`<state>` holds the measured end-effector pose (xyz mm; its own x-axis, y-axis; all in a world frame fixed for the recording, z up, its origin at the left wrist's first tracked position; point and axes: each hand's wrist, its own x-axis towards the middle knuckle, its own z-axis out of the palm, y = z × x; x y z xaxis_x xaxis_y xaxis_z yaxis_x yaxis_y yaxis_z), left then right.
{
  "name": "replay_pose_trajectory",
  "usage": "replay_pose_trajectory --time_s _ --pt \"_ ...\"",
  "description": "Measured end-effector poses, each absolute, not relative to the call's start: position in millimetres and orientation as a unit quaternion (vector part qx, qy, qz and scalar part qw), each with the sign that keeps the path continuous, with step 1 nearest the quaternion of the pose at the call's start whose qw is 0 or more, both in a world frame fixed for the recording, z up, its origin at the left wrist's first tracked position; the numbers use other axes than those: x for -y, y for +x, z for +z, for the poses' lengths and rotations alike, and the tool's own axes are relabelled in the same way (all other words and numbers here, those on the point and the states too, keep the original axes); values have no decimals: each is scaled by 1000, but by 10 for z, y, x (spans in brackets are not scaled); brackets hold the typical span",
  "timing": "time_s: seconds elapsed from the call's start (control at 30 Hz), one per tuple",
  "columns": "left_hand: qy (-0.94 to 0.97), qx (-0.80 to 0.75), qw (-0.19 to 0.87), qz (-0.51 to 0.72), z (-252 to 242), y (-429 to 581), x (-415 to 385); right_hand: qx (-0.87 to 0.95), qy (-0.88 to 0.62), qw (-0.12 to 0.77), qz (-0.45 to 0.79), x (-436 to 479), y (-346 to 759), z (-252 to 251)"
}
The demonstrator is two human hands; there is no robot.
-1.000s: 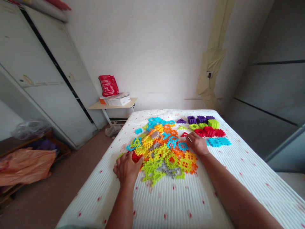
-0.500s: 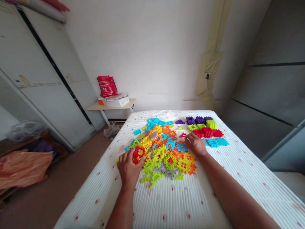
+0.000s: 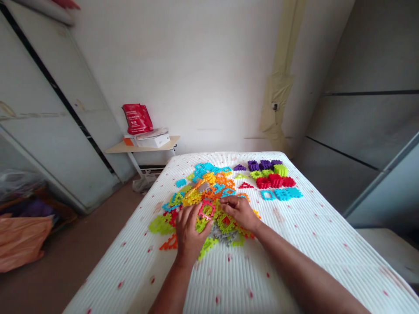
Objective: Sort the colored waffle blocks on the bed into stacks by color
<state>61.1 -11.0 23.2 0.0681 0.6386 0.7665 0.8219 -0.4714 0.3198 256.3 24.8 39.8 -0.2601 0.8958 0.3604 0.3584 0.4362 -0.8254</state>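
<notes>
While our left hand (image 3: 190,229) holds the red square (image 3: 207,210) over the near part of the toy pile (image 3: 204,187), grip narrow, thumb and fingers at its left side, our right hand (image 3: 240,211) sits just beside it. Right fingertips are bunched low over the pile; we can't tell if they grip a piece.

Left fringe of the pile: a light green patch (image 3: 160,224) and an orange triangle (image 3: 169,243), with open bed cover (image 3: 229,279) from there to the left edge. Near side runs open too, apart from our forearms.

Right of the pile there's a strip of cover, partly taken by a red triangle (image 3: 246,186). Past it, sorted rows, far to near: purple pieces (image 3: 253,165), green stack (image 3: 279,170), red stack (image 3: 275,180), blue pieces (image 3: 288,193). Blue frame (image 3: 268,195) is at that last row's left end. Open cover separates the rows from the bed's right edge.
</notes>
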Motion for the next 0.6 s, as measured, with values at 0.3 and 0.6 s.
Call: replay_pose_trajectory --time_s 0.3,0.6 --pt "-749 461 92 -467 232 845 120 631 -406 424 507 -136 2408 422" --pt "-753 451 99 -470 212 854 85 676 -395 412 466 -140 2451 496"
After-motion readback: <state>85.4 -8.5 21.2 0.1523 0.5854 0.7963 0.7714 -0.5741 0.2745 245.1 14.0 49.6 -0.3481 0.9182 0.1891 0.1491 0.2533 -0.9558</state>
